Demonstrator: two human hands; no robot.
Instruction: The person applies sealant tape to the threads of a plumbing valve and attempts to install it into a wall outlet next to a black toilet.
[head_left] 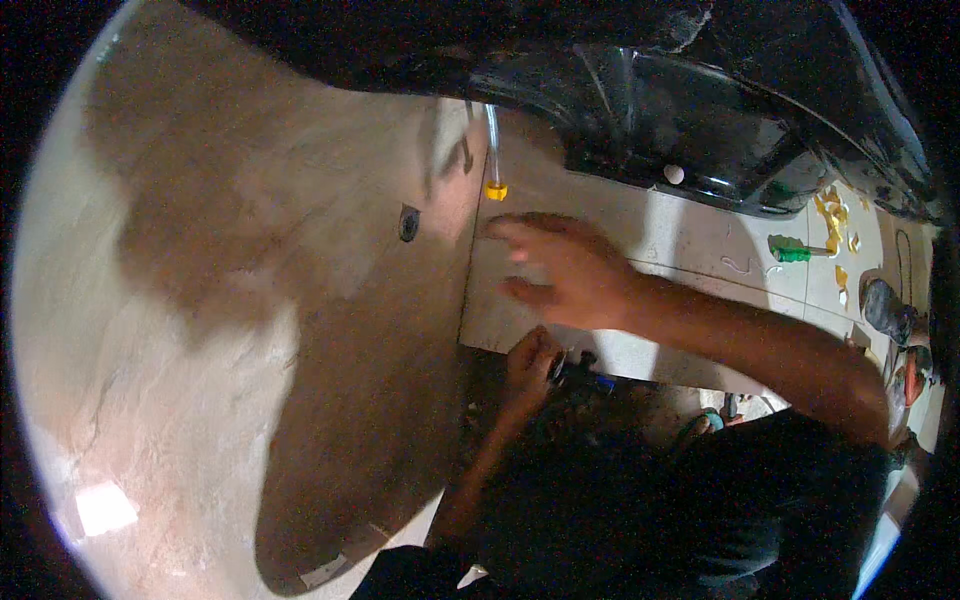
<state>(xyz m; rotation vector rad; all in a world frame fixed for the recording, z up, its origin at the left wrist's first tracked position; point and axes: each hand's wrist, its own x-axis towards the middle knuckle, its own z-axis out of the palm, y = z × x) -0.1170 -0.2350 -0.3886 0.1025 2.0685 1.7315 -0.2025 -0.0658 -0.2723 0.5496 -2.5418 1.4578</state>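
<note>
My right hand [570, 270] reaches leftward across the pale tiled surface [690, 280]. Its fingers are apart and nothing shows in them. Just beyond the fingertips, a clear tube [492, 140] with a yellow end [496, 191] hangs beside the wall. Lower down, my left hand [532, 360] is closed around a small black part [557, 366], mostly hidden by the fingers. Above both hands looms a large glossy black moulded body [690, 130] with ribs and a small pale round spot [674, 175].
A stone-like wall [220, 260] with a dark oval fitting [408, 223] fills the left. To the right lie a green-handled screwdriver [795, 250] and yellow scraps [832, 215]. Dark items [885, 308] crowd the right edge. A small blue object [603, 382] lies near my left hand.
</note>
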